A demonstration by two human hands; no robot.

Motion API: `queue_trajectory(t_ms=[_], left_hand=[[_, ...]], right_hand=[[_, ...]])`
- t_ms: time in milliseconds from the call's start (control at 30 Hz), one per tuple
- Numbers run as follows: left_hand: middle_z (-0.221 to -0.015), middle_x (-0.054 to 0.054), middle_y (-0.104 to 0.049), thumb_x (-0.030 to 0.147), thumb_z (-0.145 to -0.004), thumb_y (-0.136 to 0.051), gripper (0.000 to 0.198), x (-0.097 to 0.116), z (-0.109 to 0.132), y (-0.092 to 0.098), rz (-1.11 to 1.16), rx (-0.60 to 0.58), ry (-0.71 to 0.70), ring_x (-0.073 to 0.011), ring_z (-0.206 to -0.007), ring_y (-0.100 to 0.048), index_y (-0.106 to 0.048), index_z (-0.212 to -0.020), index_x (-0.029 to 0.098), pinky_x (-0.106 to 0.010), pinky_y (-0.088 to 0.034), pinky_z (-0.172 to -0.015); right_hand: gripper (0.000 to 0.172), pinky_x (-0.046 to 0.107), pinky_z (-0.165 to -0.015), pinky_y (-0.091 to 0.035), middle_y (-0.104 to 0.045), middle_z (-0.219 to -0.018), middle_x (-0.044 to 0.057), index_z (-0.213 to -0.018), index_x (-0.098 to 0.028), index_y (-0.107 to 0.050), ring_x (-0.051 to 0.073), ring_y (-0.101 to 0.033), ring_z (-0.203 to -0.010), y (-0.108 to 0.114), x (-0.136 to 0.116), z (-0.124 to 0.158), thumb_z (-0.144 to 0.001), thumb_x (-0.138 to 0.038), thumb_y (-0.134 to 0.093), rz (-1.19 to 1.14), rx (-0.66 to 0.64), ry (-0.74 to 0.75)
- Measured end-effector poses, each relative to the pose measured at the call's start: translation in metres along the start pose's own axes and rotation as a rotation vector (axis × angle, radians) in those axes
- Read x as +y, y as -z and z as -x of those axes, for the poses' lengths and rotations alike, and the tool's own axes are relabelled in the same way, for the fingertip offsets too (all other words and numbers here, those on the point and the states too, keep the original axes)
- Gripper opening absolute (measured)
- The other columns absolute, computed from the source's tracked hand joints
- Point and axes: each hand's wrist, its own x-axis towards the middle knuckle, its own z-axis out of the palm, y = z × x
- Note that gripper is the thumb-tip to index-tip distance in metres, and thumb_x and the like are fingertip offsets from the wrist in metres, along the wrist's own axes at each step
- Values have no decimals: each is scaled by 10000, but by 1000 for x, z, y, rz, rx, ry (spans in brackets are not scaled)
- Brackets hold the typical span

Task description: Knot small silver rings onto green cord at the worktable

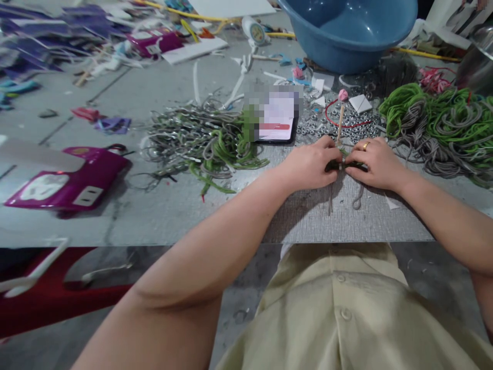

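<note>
My left hand [318, 162] and my right hand [372, 162] are close together over the table near its front edge. The fingers of both are pinched on a short cord, mostly hidden by them; a bit of green shows between. Grey cord ends [358, 199] hang below the fingers, one curled into a loop. Just behind the hands a thin wooden stick [341, 123] points up, a pink knotted piece [342, 95] at its top. Many small metal rings or beads [319, 126] lie scattered beyond, with a red cord [327, 114] among them.
Left of my hands lie a phone [278, 121] and a heap of green-grey cords with metal pieces [196, 139]. Green and grey cord bundles [442, 128] lie at right. Behind stands a blue basin [354, 46]. A purple power strip [77, 177] and purple scraps [69, 36] are farther left.
</note>
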Motion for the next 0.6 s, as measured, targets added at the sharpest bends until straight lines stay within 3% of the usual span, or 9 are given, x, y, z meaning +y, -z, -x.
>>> queue_trajectory(t_ms=[200,400,600], left_hand=[[-1190,-156,-586,206,-843,-506,311,2,-1,0,-25,15,52,-252,-934,-684,-663,-1094,109,-378,-535,-858],[-1252,-140,-576,241,-843,-525,312,-1,0,0,2,16,43,-246,-928,-685,-664,-1105,146,-374,-534,-826],[-1212,-124,-603,264,-855,-510,268,-2,0,-2,-11,39,24,-217,-855,-678,-677,-1041,167,-351,-511,-758]], right_hand=[[241,421,-862,-346,-716,-929,87,-917,-213,-738,283,-610,-966,1,-1,0,-896,-361,-549,3,6,1],[262,425,-880,-355,-716,-968,97,-986,-213,-737,280,-608,-984,3,-3,0,-907,-357,-532,-28,21,-3],[257,436,-882,-349,-715,-938,102,-922,-217,-745,294,-605,-992,1,-4,-1,-909,-344,-522,-20,-9,-9]])
